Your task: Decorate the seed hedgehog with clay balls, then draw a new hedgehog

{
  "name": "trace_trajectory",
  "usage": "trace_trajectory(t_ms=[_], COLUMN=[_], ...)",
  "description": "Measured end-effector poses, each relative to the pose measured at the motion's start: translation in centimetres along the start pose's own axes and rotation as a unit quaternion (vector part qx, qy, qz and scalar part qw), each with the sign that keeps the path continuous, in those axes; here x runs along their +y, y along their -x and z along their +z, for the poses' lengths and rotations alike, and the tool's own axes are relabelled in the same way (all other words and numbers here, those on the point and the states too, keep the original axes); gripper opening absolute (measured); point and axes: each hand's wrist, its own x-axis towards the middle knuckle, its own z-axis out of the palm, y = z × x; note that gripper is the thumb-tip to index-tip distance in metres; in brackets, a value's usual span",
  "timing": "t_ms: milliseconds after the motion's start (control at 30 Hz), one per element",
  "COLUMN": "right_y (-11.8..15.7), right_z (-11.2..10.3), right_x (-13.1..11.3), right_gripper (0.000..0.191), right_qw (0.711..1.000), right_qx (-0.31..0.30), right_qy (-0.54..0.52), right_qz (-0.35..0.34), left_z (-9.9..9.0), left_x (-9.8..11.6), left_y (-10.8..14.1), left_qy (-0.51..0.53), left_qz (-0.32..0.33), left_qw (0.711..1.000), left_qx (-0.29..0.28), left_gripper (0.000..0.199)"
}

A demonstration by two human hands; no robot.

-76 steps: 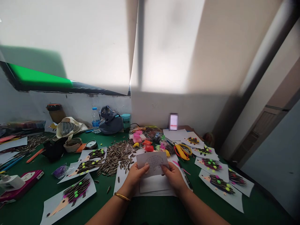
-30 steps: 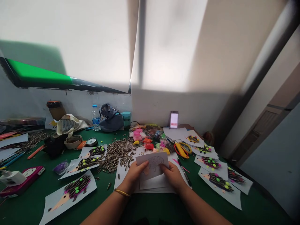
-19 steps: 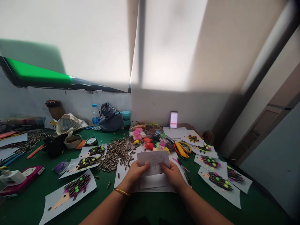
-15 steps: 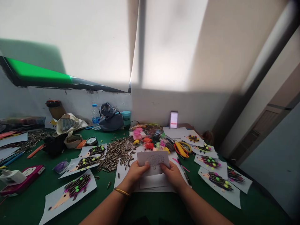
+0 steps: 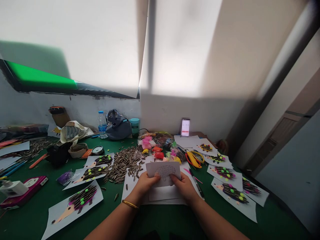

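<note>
Between both hands is a small white card (image 5: pixel 163 169) with a black outline drawing of a hedgehog-like shape. My left hand (image 5: pixel 146 183) pinches its left side, thumb on the front. On the right side, my right hand (image 5: pixel 183 185) grips it the same way. White paper sheets (image 5: pixel 166 197) lie under the card on the green table. Sunflower seeds (image 5: pixel 123 163) are heaped to the left of the sheets, some spilling onto them. Packets of coloured clay (image 5: pixel 158 153) sit behind the card. A black pen (image 5: pixel 197 183) lies beside my right hand.
Hedgehog pictures made with seeds lie at the left (image 5: pixel 75 206) and right (image 5: pixel 235 196). Yellow-handled scissors (image 5: pixel 193 159) rest behind the pen. A phone (image 5: pixel 185 127) leans on the wall. A water bottle (image 5: pixel 102 125), grey bag (image 5: pixel 118 126) and magenta box (image 5: pixel 25 193) stand farther left.
</note>
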Motion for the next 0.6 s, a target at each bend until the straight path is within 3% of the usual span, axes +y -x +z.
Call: trace_trajectory(t_ms=[300, 600], right_y=[-0.44, -0.42], right_z=[-0.44, -0.29], right_x=[0.68, 0.4], right_gripper=[0.045, 0.044], right_qw=[0.999, 0.999], right_qx=[0.03, 0.016], right_qy=[0.042, 0.028], right_qz=[0.001, 0.013], left_z=[-0.19, 0.04], left_x=[-0.01, 0.23], left_y=[0.12, 0.24], left_qy=[0.007, 0.015], left_qz=[0.011, 0.005], left_qw=[0.999, 1.0], left_qx=[-0.041, -0.026], left_gripper=[0.056, 0.057])
